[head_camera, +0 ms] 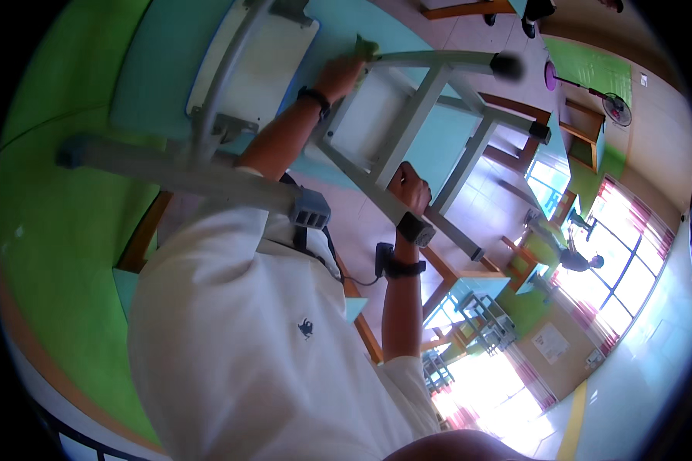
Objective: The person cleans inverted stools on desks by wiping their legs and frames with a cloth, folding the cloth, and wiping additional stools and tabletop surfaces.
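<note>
A grey metal stool with a pale seat (366,118) lies turned over before me, its dark-capped legs pointing out above a light blue tabletop (441,147). At the top, my left hand (341,75) holds a green cloth or sponge (367,47) against the stool's frame, near the seat's edge. My right hand (410,187) is closed around part of the frame, between two legs; its fingers are partly hidden. A strapped device (385,260) with a cable sits on my right wrist. A second overturned stool (254,63) is at the left, and its leg bar crosses in front of my left arm.
Wooden-framed tables with light blue tops (548,155) stand to the right, along with a pedestal fan (616,109) and stacked metal stools (487,322). A person (579,259) is near the windows; another person's feet (529,26) show at the top. A green wall (75,230) is at the left.
</note>
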A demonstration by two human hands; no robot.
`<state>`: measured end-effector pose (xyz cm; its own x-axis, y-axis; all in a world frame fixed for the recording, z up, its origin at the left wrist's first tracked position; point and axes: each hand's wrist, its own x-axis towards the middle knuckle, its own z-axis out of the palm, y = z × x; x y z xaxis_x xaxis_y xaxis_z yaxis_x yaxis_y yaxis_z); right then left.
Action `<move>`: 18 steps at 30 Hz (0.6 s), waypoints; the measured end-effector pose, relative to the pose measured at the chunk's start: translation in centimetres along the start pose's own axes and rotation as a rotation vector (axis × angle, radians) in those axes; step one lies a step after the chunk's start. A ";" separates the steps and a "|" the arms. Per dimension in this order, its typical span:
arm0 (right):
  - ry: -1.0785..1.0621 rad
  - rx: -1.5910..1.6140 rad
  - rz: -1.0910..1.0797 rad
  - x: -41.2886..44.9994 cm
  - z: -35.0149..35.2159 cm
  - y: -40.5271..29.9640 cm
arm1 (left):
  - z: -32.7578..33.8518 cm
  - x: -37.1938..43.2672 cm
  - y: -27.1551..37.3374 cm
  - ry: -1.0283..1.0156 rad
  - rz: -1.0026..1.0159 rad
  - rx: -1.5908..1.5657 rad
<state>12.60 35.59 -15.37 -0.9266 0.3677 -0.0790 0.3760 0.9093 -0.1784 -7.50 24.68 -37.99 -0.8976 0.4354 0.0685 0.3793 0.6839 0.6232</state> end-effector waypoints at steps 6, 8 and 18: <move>-0.039 0.073 0.041 0.3 -1.0 -1.2 | -0.1 0.9 -0.8 0.041 0.068 -0.018; -0.067 0.056 0.075 0.4 -0.9 -0.9 | -0.6 0.5 -0.7 0.002 0.058 -0.058; -0.081 0.048 0.090 0.5 -1.2 -0.8 | -2.8 -6.3 -0.2 -0.212 0.132 -0.157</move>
<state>11.84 35.23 -14.10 -0.8863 0.4287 -0.1750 0.4593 0.8622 -0.2139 -2.52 20.12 -36.42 -0.7694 0.6387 0.0034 0.4358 0.5210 0.7339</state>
